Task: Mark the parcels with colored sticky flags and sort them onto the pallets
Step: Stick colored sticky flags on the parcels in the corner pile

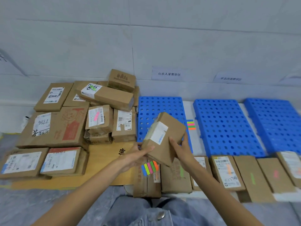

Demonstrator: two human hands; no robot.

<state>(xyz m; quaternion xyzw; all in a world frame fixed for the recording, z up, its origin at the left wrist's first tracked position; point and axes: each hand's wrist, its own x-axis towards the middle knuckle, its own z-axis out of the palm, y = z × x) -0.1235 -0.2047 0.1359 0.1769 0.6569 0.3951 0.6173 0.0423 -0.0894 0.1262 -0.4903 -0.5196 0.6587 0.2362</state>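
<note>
The grip of the right hand (182, 149) is closed on the parcel (162, 137): the thumb lies across its upper face and the fingers wrap behind its right side. The grip of the left hand (138, 154) is closed on the parcel's near left corner, with the thumb on top and the fingers curled beneath. A fan of sticky flags (149, 168), blue, green, pink, green and orange, sticks out just below that hand. Whether its fingers pinch the fan I cannot tell.

The parcel is a plain brown box held clear of the floor. Its long axis runs away from the person, with the far end raised and leaning a little to the right. A white label on the upper face is turned toward the camera.

Behind the parcel lies the left blue pallet (156, 108), with a middle pallet (224, 124) and a right pallet (276, 121) beside it, none carrying anything. A second pad of flags (190, 124) lies between the left and middle pallets.

Along the near edge runs a row of parcels (252, 176), several bearing a coloured flag. To the left a heap of parcels (97, 111) sits on a cardboard sheet (104, 160). Paper signs (169, 73) hang on the wall above the pallets.
</note>
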